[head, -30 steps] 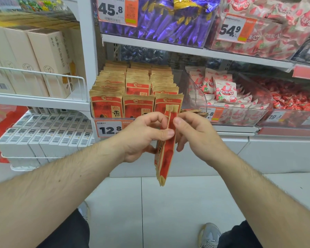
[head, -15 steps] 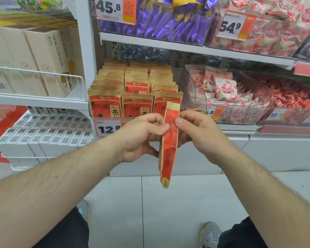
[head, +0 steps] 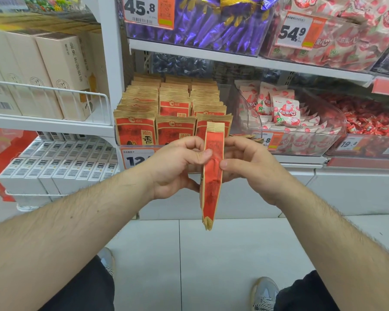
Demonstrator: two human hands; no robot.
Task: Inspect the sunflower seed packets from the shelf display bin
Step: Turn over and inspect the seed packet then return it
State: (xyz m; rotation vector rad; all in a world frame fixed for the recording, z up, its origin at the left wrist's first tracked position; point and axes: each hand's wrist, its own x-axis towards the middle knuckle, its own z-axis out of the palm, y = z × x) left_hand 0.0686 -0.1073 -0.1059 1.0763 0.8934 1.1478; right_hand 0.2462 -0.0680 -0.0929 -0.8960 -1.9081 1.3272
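A shopper's left hand and right hand pinch a thin stack of sunflower seed packets edge-on from either side, just in front of the shelf display bin. A loosened pinch could let the lower packets fan out and drop to the floor. Behind the grip stand packed rows of packets; to its right, a clear candy bin crowds any return
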